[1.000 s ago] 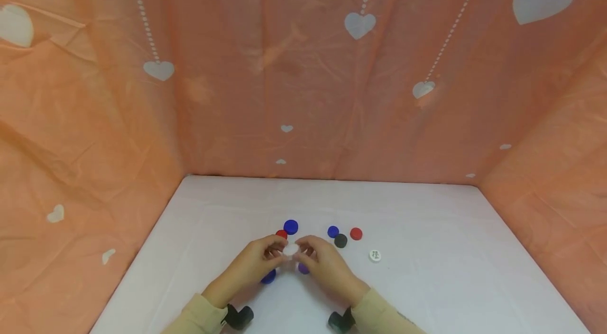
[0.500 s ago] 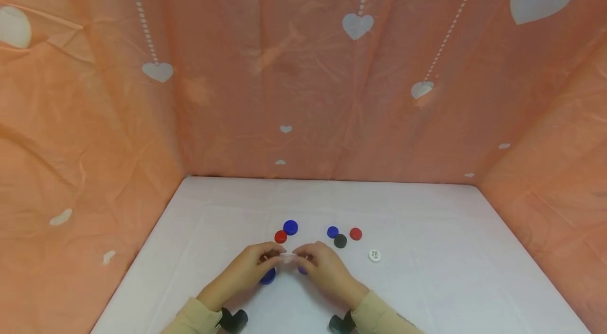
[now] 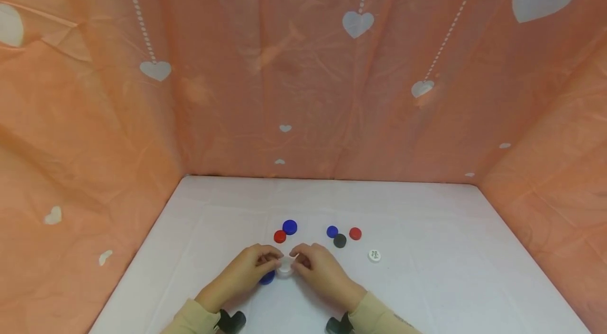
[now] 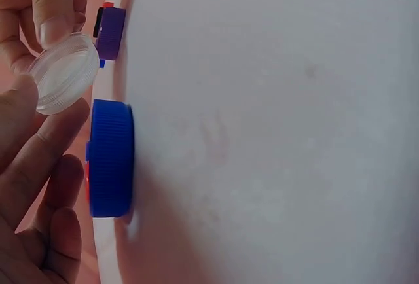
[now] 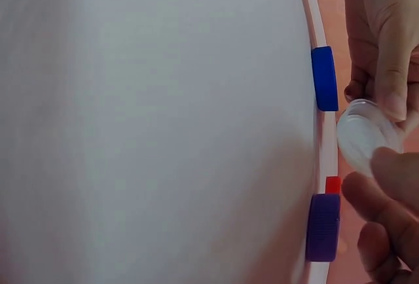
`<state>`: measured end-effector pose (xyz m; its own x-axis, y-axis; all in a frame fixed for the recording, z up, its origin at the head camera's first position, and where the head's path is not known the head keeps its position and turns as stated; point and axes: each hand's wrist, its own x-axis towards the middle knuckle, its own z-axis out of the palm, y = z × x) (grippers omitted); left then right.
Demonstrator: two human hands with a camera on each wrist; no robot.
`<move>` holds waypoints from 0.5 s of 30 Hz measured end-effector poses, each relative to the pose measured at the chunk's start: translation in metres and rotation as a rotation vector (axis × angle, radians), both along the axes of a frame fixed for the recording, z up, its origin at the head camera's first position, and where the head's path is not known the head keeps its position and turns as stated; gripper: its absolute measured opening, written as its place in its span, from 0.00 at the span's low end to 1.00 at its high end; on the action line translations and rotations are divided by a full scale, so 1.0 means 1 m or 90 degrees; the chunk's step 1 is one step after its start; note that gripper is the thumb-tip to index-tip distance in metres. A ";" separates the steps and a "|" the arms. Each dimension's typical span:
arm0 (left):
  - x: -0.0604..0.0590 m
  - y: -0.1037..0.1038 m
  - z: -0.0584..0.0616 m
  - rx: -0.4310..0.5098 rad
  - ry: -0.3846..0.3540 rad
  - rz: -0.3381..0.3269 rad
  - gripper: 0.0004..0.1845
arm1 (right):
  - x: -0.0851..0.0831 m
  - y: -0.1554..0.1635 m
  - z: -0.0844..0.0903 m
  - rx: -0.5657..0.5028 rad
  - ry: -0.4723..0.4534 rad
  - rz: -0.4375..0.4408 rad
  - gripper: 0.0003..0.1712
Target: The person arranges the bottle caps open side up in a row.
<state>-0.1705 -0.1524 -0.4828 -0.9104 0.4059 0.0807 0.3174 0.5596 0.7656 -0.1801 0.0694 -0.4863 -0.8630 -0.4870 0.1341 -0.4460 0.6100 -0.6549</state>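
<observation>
Clear plastic is being gripped in the shape of a shallow round cap [image 4: 67,73], which is being held up above the white table [image 3: 436,292], between the two hands. Its rim is being pinched on one side by the thumb and fingers of the left hand [image 3: 246,272] and on the other by those of the right hand [image 3: 326,277]. Just beside the left hand, a large blue cap [image 3: 267,278] is being partly covered from above, lying on the table. A purple cap [image 5: 324,227] is being shown in both wrist views, lying near the right hand. Farther out, a red disc [image 3: 280,236] is being neighboured closely by a blue disc [image 3: 290,227]. To the right, a small blue disc [image 3: 332,231], a dark disc [image 3: 340,241] and a second red disc [image 3: 355,234] are being seen close together, with a white disc [image 3: 374,255] bearing dark markings near them. Beige sleeves [image 3: 196,317] are being worn, and the table is being backed by orange cloth [image 3: 313,86] with pale hearts
</observation>
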 end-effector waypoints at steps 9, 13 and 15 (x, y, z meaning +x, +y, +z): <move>-0.001 0.000 -0.003 0.013 -0.020 -0.012 0.08 | -0.001 -0.001 -0.002 0.039 0.026 0.026 0.16; -0.001 -0.001 -0.005 0.016 -0.028 -0.024 0.06 | -0.001 -0.002 -0.003 0.050 0.033 0.033 0.16; -0.002 -0.002 -0.006 0.007 -0.031 -0.025 0.05 | -0.001 -0.003 -0.003 0.054 0.031 0.034 0.16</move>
